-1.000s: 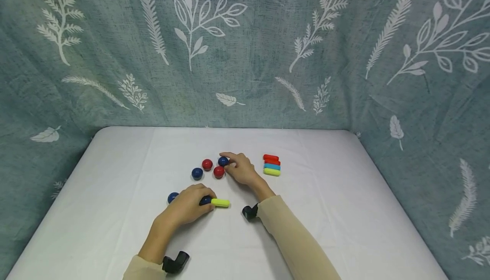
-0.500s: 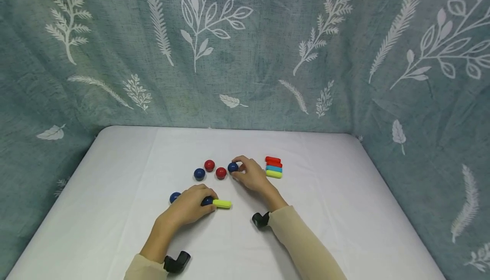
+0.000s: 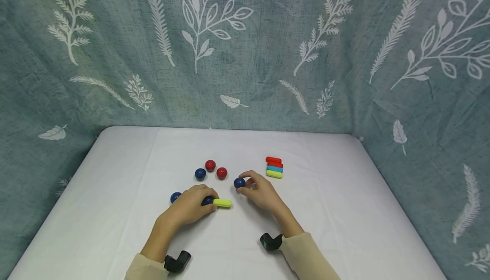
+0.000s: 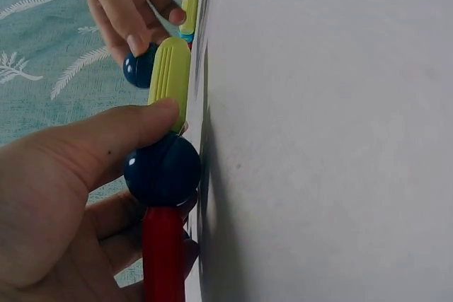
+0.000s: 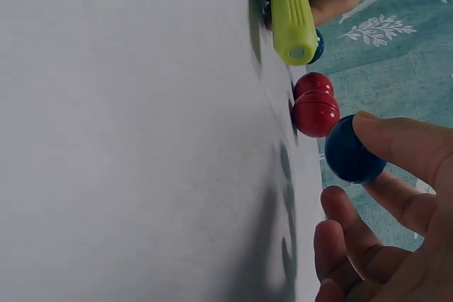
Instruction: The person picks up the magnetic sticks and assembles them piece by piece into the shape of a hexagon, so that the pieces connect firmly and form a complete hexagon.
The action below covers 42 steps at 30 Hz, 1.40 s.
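My left hand (image 3: 189, 205) grips a joined row of pieces: a yellow-green stick (image 3: 223, 203) at its right end, a blue ball (image 4: 163, 169) beside it, then a red stick (image 4: 163, 252) under the palm. Another blue ball (image 3: 175, 197) shows at the row's left, partly behind the hand. Between thumb and fingers, my right hand (image 3: 262, 192) pinches a separate blue ball (image 3: 239, 182), up and to the right of the yellow-green stick's free end, apart from it. In the right wrist view, that stick's end (image 5: 296, 53) shows a round metal spot.
Two red balls (image 3: 210, 165) (image 3: 221, 173) and a blue ball (image 3: 200, 174) lie beyond the left hand. To their right, red, blue and yellow-green sticks (image 3: 274, 173) lie side by side. The white table (image 3: 325, 195) meets a patterned cloth (image 3: 260, 105) behind.
The right hand has carried its blue ball away from the red balls, rightward and then nearer to the body. The left hand keeps its grip on the row in about the same place.
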Available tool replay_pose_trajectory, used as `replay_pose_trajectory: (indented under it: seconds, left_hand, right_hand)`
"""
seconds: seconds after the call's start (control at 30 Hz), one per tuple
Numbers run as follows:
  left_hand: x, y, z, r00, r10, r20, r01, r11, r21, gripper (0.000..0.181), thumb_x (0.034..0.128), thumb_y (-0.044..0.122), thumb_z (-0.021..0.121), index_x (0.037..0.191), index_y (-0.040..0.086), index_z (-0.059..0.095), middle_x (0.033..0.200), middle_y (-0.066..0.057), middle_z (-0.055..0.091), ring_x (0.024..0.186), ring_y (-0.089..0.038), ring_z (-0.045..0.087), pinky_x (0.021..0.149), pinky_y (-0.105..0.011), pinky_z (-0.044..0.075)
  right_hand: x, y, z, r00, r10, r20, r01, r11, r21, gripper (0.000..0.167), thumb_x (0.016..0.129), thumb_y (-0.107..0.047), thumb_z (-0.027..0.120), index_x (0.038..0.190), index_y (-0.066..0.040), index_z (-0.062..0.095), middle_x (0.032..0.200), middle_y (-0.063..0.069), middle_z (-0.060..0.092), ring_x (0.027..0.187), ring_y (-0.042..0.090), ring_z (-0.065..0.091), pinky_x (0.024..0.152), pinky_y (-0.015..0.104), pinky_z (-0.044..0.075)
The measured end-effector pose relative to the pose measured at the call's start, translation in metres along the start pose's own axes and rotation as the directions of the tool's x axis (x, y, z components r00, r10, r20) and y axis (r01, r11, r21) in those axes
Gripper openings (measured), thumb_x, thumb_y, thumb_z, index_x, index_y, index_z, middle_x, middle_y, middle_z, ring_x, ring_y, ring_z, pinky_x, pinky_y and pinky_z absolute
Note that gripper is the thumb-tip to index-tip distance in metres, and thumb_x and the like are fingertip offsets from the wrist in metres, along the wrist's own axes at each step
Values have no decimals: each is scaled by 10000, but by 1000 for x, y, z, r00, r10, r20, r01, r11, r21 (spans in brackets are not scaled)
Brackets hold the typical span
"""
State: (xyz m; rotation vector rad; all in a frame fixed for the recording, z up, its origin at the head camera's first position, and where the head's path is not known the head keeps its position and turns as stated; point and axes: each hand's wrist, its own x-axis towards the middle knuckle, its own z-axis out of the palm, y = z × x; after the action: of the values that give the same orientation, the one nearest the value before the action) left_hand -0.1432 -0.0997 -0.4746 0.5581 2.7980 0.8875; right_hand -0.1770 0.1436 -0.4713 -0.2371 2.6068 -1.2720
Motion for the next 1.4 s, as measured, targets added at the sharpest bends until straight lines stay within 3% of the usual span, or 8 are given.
replay_pose_trajectory:
  seconds: [0.5, 0.93, 1.17, 1.4]
  left_hand:
    - [0, 0, 0, 1000, -11, -4, 11, 1000, -4, 197, 913, 245, 753, 1100, 200, 710, 1137, -11, 666, 1139, -252, 597, 993, -505, 445]
    - [0, -3, 4, 1000, 1, -30, 0, 1000, 15, 189, 919, 244, 747, 1097, 198, 702, 1103, 16, 662, 1097, -212, 600, 969, -470, 460]
    - [1, -2, 4, 999, -7, -36, 8, 1000, 28, 188, 910, 250, 757, 1085, 197, 709, 1096, 23, 662, 1095, -204, 600, 971, -463, 458]
    - [0, -2, 5, 998, 55, -40, -54, 998, 40, 189, 892, 230, 773, 1065, 182, 713, 999, 57, 631, 944, -155, 577, 883, -448, 469]
  right_hand:
    - [-18, 14, 2, 996, -56, 67, 50, 995, 90, 333, 878, -250, 786, 1175, -190, 648, 1023, 21, 636, 810, 212, 527, 672, 320, 433]
    - [-17, 15, 5, 981, -151, 121, 148, 988, 38, 298, 846, -227, 821, 1104, -159, 687, 995, 1, 647, 843, 224, 475, 690, 339, 380]
    - [-18, 12, 7, 983, -149, 104, 149, 989, 14, 299, 842, -234, 821, 1102, -169, 689, 990, -14, 650, 865, 242, 489, 713, 360, 380]
    - [-19, 7, 20, 984, -152, 94, 157, 986, -49, 314, 854, -316, 805, 1119, -206, 678, 980, -53, 636, 858, 202, 497, 745, 373, 358]
